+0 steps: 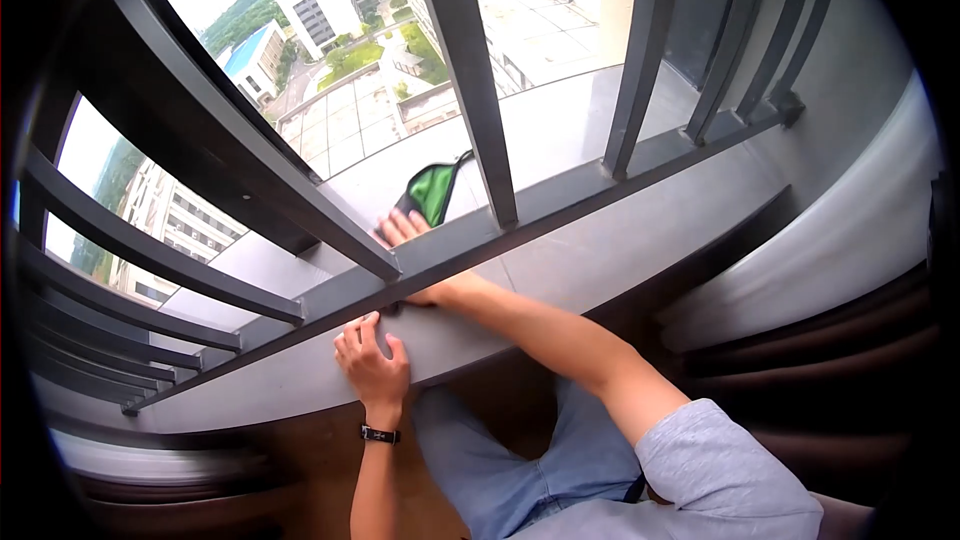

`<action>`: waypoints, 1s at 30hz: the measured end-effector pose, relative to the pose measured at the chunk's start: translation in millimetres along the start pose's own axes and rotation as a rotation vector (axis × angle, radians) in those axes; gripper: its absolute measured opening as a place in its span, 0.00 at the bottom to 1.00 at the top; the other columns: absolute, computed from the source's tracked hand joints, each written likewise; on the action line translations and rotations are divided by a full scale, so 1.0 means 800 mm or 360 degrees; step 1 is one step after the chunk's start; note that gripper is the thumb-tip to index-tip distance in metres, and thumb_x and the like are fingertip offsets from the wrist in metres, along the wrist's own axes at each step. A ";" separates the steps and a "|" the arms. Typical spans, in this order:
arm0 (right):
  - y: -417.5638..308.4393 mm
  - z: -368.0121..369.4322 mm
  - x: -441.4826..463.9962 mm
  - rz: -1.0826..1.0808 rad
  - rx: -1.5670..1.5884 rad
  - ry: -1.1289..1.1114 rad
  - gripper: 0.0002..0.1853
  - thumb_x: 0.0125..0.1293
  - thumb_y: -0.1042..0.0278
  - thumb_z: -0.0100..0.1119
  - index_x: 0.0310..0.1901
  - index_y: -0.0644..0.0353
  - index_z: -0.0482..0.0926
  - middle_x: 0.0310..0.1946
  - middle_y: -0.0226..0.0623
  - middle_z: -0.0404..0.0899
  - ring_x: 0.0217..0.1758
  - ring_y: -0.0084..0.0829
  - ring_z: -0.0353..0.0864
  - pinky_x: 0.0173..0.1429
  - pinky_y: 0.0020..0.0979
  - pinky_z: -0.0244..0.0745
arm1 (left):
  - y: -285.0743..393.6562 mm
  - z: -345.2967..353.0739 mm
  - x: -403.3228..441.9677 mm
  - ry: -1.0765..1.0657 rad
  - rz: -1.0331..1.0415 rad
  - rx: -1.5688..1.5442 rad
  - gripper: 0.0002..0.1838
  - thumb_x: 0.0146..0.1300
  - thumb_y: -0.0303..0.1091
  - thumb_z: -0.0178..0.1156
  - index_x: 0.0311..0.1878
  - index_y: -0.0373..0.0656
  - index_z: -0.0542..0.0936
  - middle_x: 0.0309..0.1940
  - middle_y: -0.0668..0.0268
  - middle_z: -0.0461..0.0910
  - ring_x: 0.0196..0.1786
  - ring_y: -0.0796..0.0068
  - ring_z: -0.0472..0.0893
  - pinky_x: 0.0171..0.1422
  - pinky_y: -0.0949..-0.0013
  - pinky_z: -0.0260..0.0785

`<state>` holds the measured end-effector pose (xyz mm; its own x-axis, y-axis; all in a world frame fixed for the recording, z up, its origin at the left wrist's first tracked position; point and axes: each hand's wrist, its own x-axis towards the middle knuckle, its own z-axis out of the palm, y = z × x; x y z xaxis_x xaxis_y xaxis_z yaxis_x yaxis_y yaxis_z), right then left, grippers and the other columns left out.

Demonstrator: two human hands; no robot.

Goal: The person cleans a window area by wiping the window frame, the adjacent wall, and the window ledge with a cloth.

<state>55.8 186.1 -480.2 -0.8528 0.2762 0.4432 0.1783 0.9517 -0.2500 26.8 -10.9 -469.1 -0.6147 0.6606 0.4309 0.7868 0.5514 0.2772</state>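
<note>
My right arm reaches under the bottom bar of the dark railing. Beyond it, my right hand (pixel 404 227) has its fingers on a green cloth with black edging (pixel 433 192), holding it against the light-grey sill. Part of the cloth stands up past my fingertips, and the rail hides my palm. On the near side of the rail, my left hand (pixel 374 360) rests on the sill edge, fingers slightly bent and thumb apart, with nothing in it. A black band (pixel 380 434) circles that wrist. By its fingertips lies a small dark thing (pixel 392 309) that I cannot make out.
Dark metal bars (pixel 465 80) rise from the bottom rail (pixel 560 207) in front of the window. The tiled sill (pixel 640 240) runs on both sides of it. Curtains (pixel 800 270) hang at the right. Buildings (pixel 320 10) and rooftops show far below outside.
</note>
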 end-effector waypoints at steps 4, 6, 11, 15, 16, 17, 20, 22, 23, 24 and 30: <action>0.017 -0.039 -0.057 -0.0047 0.0058 -0.0128 0.27 0.71 0.53 0.49 0.61 0.66 0.75 0.66 0.57 0.72 0.71 0.54 0.68 0.73 0.58 0.61 | -0.005 0.006 0.000 0.0032 0.0066 -0.0017 0.21 0.58 0.31 0.58 0.56 0.41 0.80 0.57 0.54 0.78 0.59 0.50 0.73 0.69 0.52 0.63; 0.076 -0.109 -0.083 0.0432 0.0202 -0.0268 0.23 0.71 0.54 0.47 0.56 0.65 0.77 0.55 0.55 0.78 0.60 0.50 0.77 0.68 0.54 0.67 | -0.006 0.006 -0.002 0.0042 0.0095 -0.0012 0.21 0.59 0.30 0.57 0.57 0.41 0.80 0.58 0.54 0.78 0.59 0.50 0.73 0.69 0.52 0.63; 0.315 -0.224 -0.267 0.0865 -0.0662 0.0146 0.18 0.70 0.53 0.51 0.45 0.59 0.82 0.44 0.47 0.84 0.51 0.52 0.80 0.60 0.51 0.72 | -0.005 0.005 0.000 0.0067 0.0137 -0.0029 0.20 0.59 0.29 0.57 0.56 0.40 0.80 0.59 0.52 0.77 0.59 0.50 0.73 0.70 0.52 0.62; 0.391 -0.261 -0.354 0.1172 -0.1043 0.0338 0.27 0.73 0.47 0.47 0.59 0.60 0.79 0.65 0.49 0.75 0.71 0.49 0.69 0.72 0.51 0.64 | -0.001 0.005 0.000 0.0043 0.0093 0.0007 0.20 0.59 0.29 0.57 0.56 0.39 0.80 0.58 0.53 0.78 0.59 0.50 0.73 0.69 0.52 0.63; 0.389 -0.267 -0.342 0.1329 -0.1023 0.0174 0.28 0.73 0.47 0.47 0.62 0.61 0.76 0.67 0.50 0.73 0.73 0.48 0.67 0.74 0.51 0.62 | -0.001 0.005 0.000 0.0037 0.0079 0.0009 0.20 0.59 0.29 0.57 0.56 0.39 0.80 0.58 0.53 0.78 0.59 0.50 0.73 0.69 0.52 0.63; 0.387 -0.268 -0.331 0.1491 -0.0999 0.0009 0.30 0.74 0.46 0.46 0.65 0.62 0.74 0.69 0.52 0.71 0.76 0.48 0.65 0.77 0.52 0.59 | -0.001 0.004 0.001 0.0029 0.0074 0.0020 0.20 0.58 0.29 0.57 0.55 0.39 0.80 0.58 0.53 0.78 0.59 0.50 0.73 0.69 0.52 0.63; 0.417 -0.242 -0.278 0.1365 -0.0906 -0.0113 0.31 0.73 0.45 0.48 0.66 0.62 0.73 0.69 0.52 0.71 0.75 0.53 0.65 0.76 0.56 0.59 | 0.003 0.003 0.003 0.0015 0.0048 0.0038 0.20 0.57 0.29 0.57 0.54 0.39 0.80 0.57 0.53 0.78 0.59 0.50 0.74 0.68 0.52 0.64; 0.420 -0.182 -0.223 0.1036 -0.1123 0.0186 0.31 0.71 0.45 0.50 0.65 0.62 0.74 0.67 0.54 0.72 0.74 0.58 0.64 0.73 0.59 0.61 | 0.003 0.003 0.003 -0.0005 0.0032 0.0046 0.20 0.57 0.29 0.58 0.54 0.39 0.81 0.56 0.53 0.78 0.59 0.50 0.74 0.68 0.52 0.64; 0.357 -0.180 -0.173 0.1012 -0.0745 0.0304 0.30 0.69 0.47 0.52 0.65 0.61 0.74 0.65 0.56 0.73 0.72 0.61 0.66 0.71 0.60 0.62 | 0.002 0.006 0.004 0.0051 0.0065 0.0049 0.20 0.56 0.31 0.58 0.53 0.41 0.81 0.52 0.55 0.77 0.57 0.52 0.74 0.66 0.53 0.65; 0.422 -0.093 -0.155 0.0575 -0.1033 0.0108 0.31 0.68 0.47 0.53 0.65 0.61 0.74 0.64 0.56 0.72 0.70 0.58 0.68 0.70 0.60 0.64 | 0.000 0.008 0.003 0.0110 0.0093 0.0053 0.20 0.55 0.32 0.58 0.53 0.42 0.81 0.48 0.58 0.77 0.55 0.53 0.74 0.63 0.53 0.66; 0.092 0.011 -0.008 0.0134 -0.0301 0.0249 0.31 0.66 0.47 0.52 0.65 0.61 0.74 0.67 0.51 0.71 0.74 0.53 0.65 0.76 0.56 0.57 | 0.001 0.005 0.002 0.0102 0.0037 -0.0007 0.19 0.56 0.29 0.58 0.53 0.41 0.81 0.54 0.55 0.79 0.57 0.51 0.75 0.67 0.53 0.65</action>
<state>70.0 252.9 -508.7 -0.7474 0.3587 0.5592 0.3464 0.9287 -0.1328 25.8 -7.3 -471.6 -0.5917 0.6392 0.4912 0.8012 0.5341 0.2700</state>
